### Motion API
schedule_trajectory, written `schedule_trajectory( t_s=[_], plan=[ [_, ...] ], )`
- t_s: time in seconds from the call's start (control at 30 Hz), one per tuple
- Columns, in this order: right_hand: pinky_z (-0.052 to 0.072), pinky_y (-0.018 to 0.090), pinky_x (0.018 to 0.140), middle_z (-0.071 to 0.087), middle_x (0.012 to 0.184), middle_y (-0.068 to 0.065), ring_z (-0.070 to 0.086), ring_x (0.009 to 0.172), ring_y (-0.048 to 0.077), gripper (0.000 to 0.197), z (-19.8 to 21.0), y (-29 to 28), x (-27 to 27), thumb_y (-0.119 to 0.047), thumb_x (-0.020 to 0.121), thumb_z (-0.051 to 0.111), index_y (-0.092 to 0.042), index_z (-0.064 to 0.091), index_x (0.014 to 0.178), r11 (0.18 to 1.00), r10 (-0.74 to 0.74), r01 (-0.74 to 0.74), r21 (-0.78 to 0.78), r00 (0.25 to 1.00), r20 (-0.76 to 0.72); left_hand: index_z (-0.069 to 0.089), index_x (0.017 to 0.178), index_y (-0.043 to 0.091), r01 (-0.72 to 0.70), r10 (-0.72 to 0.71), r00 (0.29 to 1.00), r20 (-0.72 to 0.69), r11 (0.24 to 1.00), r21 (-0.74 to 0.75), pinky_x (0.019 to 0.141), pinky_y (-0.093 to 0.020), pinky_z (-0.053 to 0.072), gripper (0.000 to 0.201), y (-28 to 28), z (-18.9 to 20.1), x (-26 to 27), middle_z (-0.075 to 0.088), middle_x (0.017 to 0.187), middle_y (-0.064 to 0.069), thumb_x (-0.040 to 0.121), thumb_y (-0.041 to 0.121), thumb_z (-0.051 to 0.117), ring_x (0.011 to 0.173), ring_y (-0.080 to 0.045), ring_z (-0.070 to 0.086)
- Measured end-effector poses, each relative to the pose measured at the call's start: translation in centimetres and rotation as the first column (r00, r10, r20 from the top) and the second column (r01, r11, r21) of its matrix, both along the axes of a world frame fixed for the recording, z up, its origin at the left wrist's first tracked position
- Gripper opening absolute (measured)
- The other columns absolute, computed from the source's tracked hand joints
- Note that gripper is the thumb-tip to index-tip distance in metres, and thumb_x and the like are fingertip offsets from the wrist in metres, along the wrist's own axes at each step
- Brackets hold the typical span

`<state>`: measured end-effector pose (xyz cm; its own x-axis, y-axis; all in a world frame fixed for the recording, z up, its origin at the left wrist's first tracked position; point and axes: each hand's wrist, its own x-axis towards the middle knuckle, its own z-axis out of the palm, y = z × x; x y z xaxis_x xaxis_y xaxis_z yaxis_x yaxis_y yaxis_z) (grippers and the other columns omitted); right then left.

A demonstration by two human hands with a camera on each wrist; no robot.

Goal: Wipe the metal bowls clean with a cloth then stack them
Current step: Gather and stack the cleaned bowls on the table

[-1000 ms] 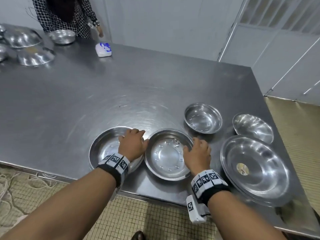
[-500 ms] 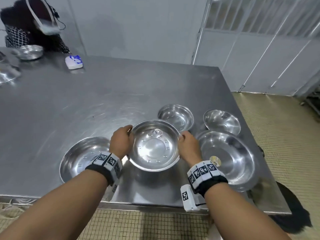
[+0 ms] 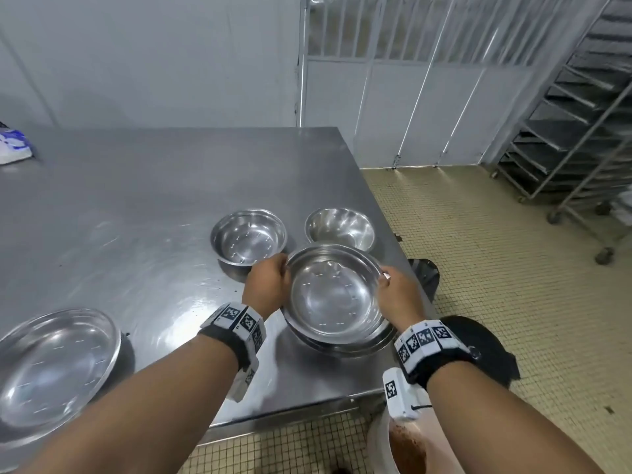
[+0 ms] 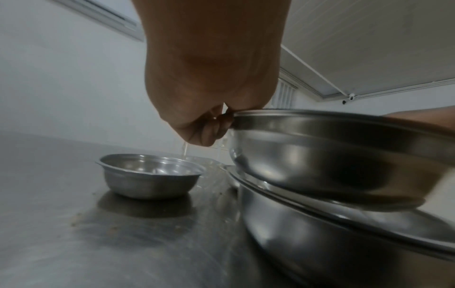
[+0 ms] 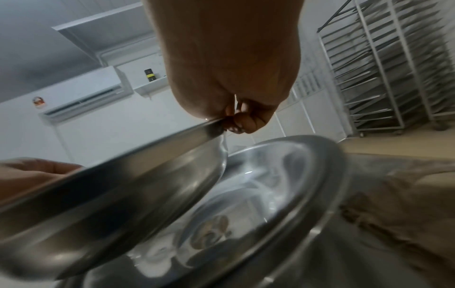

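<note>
Both hands hold one medium metal bowl by its rim, just above the large metal bowl near the table's right edge. My left hand grips the rim on the left; in the left wrist view its fingers curl under the held bowl. My right hand pinches the right rim, fingers curled at the edge of the held bowl. The large bowl lies below, a round sticker in its bottom. No cloth is in view.
Two small bowls stand behind: one at the left, one at the right. A wide shallow bowl sits at the front left. The steel table ends close on the right. A wheeled rack stands beyond; a white-blue packet lies far left.
Both hands lifted the medium bowl off the table and carried it to the right, over the large bowl. The head view swung right.
</note>
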<state>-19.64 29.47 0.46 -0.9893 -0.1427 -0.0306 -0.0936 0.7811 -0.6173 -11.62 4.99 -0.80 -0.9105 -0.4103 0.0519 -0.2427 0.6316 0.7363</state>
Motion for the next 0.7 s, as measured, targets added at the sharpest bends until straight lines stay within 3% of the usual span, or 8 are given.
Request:
schedule_trajectory(
  t_s=[0.1, 0.2, 0.33, 0.47, 0.57, 0.63, 0.7],
  plan=[
    [0.054, 0.039, 0.079, 0.064, 0.092, 0.000, 0.063, 0.087, 0.021, 0.024, -0.8, 2.0, -0.9, -0.019, 0.105, 0.046, -0.014, 0.066, 0.117, 0.999, 0.028, -0.028, 0.038, 1.000, 0.013, 0.069, 0.089, 0.017, 0.031, -0.027, 0.998, 0.064, 0.998, -0.060, 0.075, -0.044, 0.057, 0.022, 1.7, -0.6, -1.0, 0.071, 0.081, -0.001, 0.096, 0.028, 0.051, 0.079, -0.026, 0.067],
    [0.056, 0.044, 0.082, 0.067, 0.093, 0.001, 0.064, 0.086, 0.022, 0.021, -2.0, 2.7, -2.0, -0.018, 0.103, 0.050, -0.014, 0.068, 0.112, 0.994, 0.049, -0.050, 0.093, 0.999, 0.016, 0.070, 0.104, 0.015, 0.042, -0.023, 0.991, 0.129, 0.987, -0.153, 0.076, -0.043, 0.056, 0.017, 2.6, -1.2, -1.5, 0.074, 0.090, -0.006, 0.099, 0.020, 0.055, 0.084, -0.030, 0.069],
    [0.055, 0.040, 0.082, 0.066, 0.094, 0.000, 0.063, 0.088, 0.022, 0.016, -2.7, 2.8, -3.0, -0.020, 0.102, 0.052, -0.017, 0.068, 0.101, 0.984, 0.056, -0.051, 0.170, 0.998, -0.021, 0.068, 0.103, 0.014, 0.065, -0.021, 0.985, 0.171, 0.965, -0.255, 0.068, -0.039, 0.051, 0.014, 2.8, -1.9, -2.1, 0.069, 0.086, -0.009, 0.099, 0.021, 0.056, 0.079, -0.032, 0.067],
    [0.051, 0.037, 0.084, 0.059, 0.114, 0.005, 0.058, 0.091, 0.022, 0.018, -2.7, 2.6, -3.7, -0.019, 0.100, 0.054, -0.017, 0.069, 0.111, 0.969, 0.045, -0.048, 0.244, 0.999, 0.020, 0.069, 0.115, 0.017, 0.045, 0.008, 0.980, 0.197, 0.964, -0.263, 0.082, -0.043, 0.054, 0.021, 2.5, -2.2, -2.1, 0.055, 0.093, -0.006, 0.100, 0.022, 0.056, 0.087, -0.033, 0.063],
    [0.052, 0.037, 0.085, 0.058, 0.118, 0.007, 0.059, 0.094, 0.024, 0.024, -2.2, 2.2, -3.5, -0.023, 0.100, 0.056, -0.016, 0.068, 0.120, 0.962, 0.050, -0.056, 0.267, 0.998, 0.030, 0.070, 0.100, 0.016, 0.054, -0.005, 0.981, 0.192, 0.967, -0.251, 0.075, -0.036, 0.045, 0.014, 2.0, -2.1, -1.8, 0.054, 0.087, -0.001, 0.097, 0.018, 0.057, 0.094, -0.029, 0.062],
    [0.052, 0.037, 0.085, 0.058, 0.118, 0.006, 0.060, 0.098, 0.024, 0.027, -1.3, 1.2, -3.1, -0.028, 0.101, 0.056, -0.019, 0.066, 0.123, 0.962, 0.061, -0.056, 0.268, 0.998, -0.013, 0.067, 0.090, 0.017, 0.053, -0.015, 0.986, 0.165, 0.972, -0.229, 0.073, -0.035, 0.044, 0.011, 1.3, -2.0, -1.2, 0.062, 0.088, -0.001, 0.096, 0.020, 0.058, 0.096, -0.027, 0.063],
    [0.050, 0.036, 0.081, 0.059, 0.114, 0.003, 0.058, 0.095, 0.021, 0.020, -0.3, -0.8, -2.3, -0.030, 0.100, 0.055, -0.021, 0.067, 0.115, 0.972, 0.102, -0.088, 0.217, 0.993, -0.054, 0.072, 0.096, 0.014, 0.029, -0.002, 0.993, 0.122, 0.974, -0.226, 0.075, -0.035, 0.048, 0.015, 0.0, -1.8, 0.1, 0.073, 0.096, -0.005, 0.097, 0.022, 0.059, 0.098, -0.028, 0.067]
  ],
)
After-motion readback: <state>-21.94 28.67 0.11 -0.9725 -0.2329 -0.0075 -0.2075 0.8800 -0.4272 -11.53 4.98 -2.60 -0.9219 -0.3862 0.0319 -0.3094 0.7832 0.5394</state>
